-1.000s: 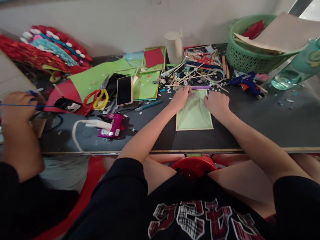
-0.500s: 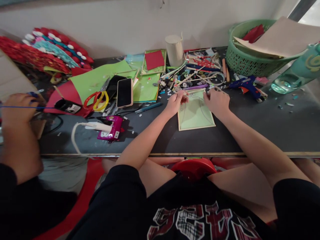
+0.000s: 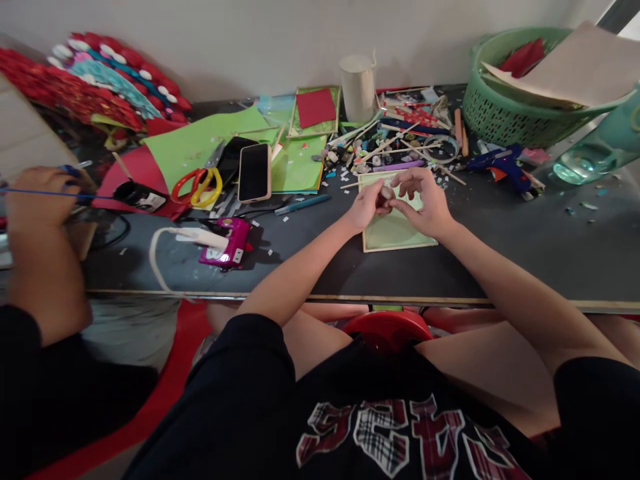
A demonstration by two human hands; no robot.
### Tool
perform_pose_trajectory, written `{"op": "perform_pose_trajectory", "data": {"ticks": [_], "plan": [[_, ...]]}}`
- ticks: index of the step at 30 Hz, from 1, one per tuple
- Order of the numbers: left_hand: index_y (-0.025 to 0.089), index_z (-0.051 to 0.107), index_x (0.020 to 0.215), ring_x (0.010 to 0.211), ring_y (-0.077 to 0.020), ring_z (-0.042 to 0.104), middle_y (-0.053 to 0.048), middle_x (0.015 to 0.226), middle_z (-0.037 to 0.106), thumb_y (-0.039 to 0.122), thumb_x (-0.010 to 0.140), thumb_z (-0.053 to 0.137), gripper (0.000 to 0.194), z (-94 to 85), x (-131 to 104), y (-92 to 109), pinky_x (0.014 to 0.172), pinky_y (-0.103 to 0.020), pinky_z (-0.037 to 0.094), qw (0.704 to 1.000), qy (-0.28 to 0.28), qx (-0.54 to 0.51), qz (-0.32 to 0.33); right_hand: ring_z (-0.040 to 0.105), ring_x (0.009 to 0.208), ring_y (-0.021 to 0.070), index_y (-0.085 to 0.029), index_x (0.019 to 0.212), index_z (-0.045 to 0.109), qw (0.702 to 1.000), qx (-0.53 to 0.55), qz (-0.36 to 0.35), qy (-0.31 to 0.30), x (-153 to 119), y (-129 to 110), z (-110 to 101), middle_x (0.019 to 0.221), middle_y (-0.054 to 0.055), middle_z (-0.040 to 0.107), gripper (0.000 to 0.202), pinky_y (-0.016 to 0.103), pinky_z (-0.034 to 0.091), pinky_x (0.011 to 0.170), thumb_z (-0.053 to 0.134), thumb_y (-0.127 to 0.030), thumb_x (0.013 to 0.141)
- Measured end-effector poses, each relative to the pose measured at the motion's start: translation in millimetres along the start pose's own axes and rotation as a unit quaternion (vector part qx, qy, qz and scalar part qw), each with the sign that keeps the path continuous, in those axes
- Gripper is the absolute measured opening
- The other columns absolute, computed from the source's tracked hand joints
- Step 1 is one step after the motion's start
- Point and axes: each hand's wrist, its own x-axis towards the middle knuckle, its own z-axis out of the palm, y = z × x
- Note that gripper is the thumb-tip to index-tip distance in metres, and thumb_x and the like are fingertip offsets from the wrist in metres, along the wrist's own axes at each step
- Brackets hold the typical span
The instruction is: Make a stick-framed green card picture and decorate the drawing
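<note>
A small greyish pebble-like piece (image 3: 387, 192) sits in the fingers of my left hand (image 3: 367, 205), which is closed on it. Facing it, my right hand (image 3: 425, 203) has its fingers curved and apart, and its thumb reaches to the lower side of the piece or the left fingertips. Both hands are over the upper part of a pale green card (image 3: 397, 233) with thin light sticks along its edges. The hands cover much of the drawn lines on the card.
Behind the card lie loose pebbles and sticks (image 3: 370, 157). To the left are a phone (image 3: 255, 173), scissors (image 3: 207, 188) and a purple power adapter (image 3: 227, 243). A glue gun (image 3: 503, 167), green basket (image 3: 515, 110) and bottle (image 3: 593, 150) stand right. Another person's hand (image 3: 43, 193) is far left.
My right hand has moved left from the card's top right corner to meet my left hand. The greyish piece now shows between them. The whole view has shifted slightly.
</note>
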Motion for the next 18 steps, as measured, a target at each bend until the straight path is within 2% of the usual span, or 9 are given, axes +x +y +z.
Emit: {"op": "perform_pose_trajectory", "data": {"ticks": [3, 5, 8, 11, 18], "plan": [[0.015, 0.039, 0.050, 0.041, -0.0030, 0.032, 0.004, 0.049, 0.037, 0.035, 0.116, 0.031, 0.070, 0.2, -0.3, -2.2, 0.044, -0.014, 0.026, 0.998, -0.006, 0.044, 0.033, 0.066, 0.079, 0.0184, -0.029, 0.128, 0.049, 0.999, 0.038, 0.020, -0.004, -1.6, 3.1, 4.4, 0.108, 0.005, 0.067, 0.045, 0.037, 0.059, 0.068, 0.069, -0.055, 0.098], [0.015, 0.039, 0.048, 0.041, -0.0030, 0.031, 0.004, 0.047, 0.037, 0.040, 0.115, 0.037, 0.071, 0.7, -1.2, -2.3, 0.044, -0.015, 0.026, 0.996, -0.002, 0.069, 0.050, 0.066, 0.081, 0.0196, -0.029, 0.129, 0.049, 0.998, 0.056, 0.033, -0.009, -2.9, 5.0, 6.9, 0.106, 0.006, 0.065, 0.047, 0.039, 0.061, 0.070, 0.069, -0.058, 0.097], [0.015, 0.038, 0.046, 0.041, -0.0029, 0.030, 0.005, 0.045, 0.034, 0.048, 0.112, 0.043, 0.073, 0.3, -2.3, -2.5, 0.044, -0.015, 0.027, 0.993, -0.004, 0.096, 0.065, 0.065, 0.080, 0.0194, -0.031, 0.131, 0.046, 0.996, 0.085, 0.016, -0.005, -3.8, 6.6, 9.9, 0.109, 0.006, 0.064, 0.048, 0.040, 0.062, 0.068, 0.069, -0.056, 0.098], [0.016, 0.035, 0.047, 0.042, -0.0033, 0.027, 0.006, 0.046, 0.030, 0.050, 0.111, 0.041, 0.073, -0.9, -2.3, -4.1, 0.045, -0.017, 0.025, 0.992, -0.008, 0.101, 0.075, 0.065, 0.079, 0.0191, -0.032, 0.133, 0.042, 0.995, 0.096, -0.009, -0.004, -3.7, 7.5, 11.3, 0.112, 0.007, 0.063, 0.046, 0.041, 0.063, 0.067, 0.067, -0.052, 0.100], [0.017, 0.036, 0.049, 0.044, -0.0048, 0.026, 0.005, 0.050, 0.029, 0.048, 0.112, 0.036, 0.070, 0.6, -2.4, -5.3, 0.046, -0.019, 0.022, 0.992, 0.005, 0.104, 0.072, 0.064, 0.078, 0.0192, -0.031, 0.131, 0.042, 0.996, 0.083, 0.010, -0.020, -3.2, 9.5, 10.9, 0.103, 0.005, 0.062, 0.045, 0.042, 0.063, 0.070, 0.066, -0.052, 0.100]]}}
